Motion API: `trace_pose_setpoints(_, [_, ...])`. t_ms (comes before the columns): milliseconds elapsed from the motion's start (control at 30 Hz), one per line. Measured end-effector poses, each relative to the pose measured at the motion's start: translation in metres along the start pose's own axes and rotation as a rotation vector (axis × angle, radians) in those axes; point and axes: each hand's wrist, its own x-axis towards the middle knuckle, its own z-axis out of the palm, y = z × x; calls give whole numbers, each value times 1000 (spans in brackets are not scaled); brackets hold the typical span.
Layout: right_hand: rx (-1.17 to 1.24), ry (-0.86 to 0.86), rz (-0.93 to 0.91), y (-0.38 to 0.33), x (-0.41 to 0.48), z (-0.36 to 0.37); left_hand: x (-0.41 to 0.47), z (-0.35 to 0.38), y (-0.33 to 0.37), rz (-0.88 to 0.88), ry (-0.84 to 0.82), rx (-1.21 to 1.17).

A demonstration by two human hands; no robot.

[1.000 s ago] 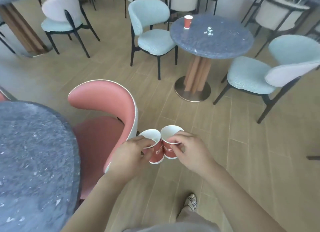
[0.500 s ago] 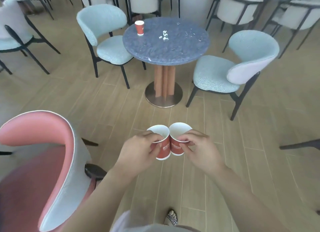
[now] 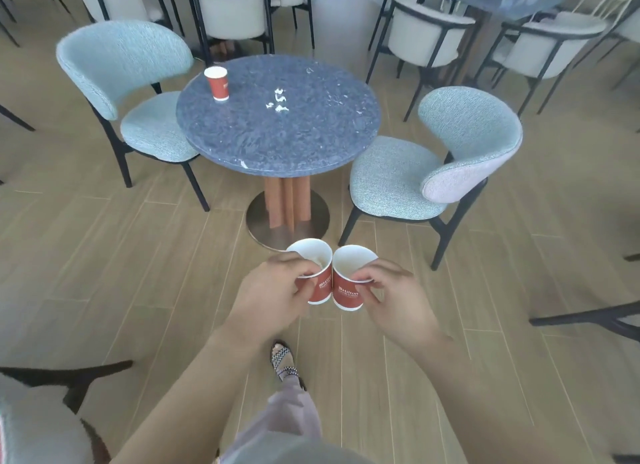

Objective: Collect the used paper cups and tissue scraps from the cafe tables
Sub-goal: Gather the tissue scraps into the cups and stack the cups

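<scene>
your left hand (image 3: 273,290) curls round a red cup (image 3: 322,287), fingers wrapped over its rim and side. your right hand (image 3: 401,300) pinches a second cup (image 3: 346,292) at the rim between thumb and fingertips. both cups are upright and touch side by side, held above the floor short of the table (image 3: 277,144). on the table a third cup (image 3: 216,83) stands upright near the far left edge, and white scraps (image 3: 278,101) lie near it to the right, apart from it. a blue chair (image 3: 138,92) sits at the table's left edge.
</scene>
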Motion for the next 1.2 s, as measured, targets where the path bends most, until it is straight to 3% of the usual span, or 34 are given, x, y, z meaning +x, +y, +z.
trace_pose_setpoints(100, [4, 52, 51, 17, 73, -3, 80, -14, -16, 60, -32, -4])
trace_pose_setpoints(300, [29, 89, 46, 23, 192, -1, 194, -62, -54, 78, 74, 32])
trace_pose_setpoints(600, [49, 16, -25, 34, 309, 23, 275, -87, -98, 35, 72, 16])
trace_pose_setpoints(967, [90, -223, -188, 90, 501, 69, 405, -91, -153, -259, 208, 49])
trace_pose_setpoints(1200, [50, -430, -294, 137, 627, 91, 495, -61, -184, -525, 190, 136])
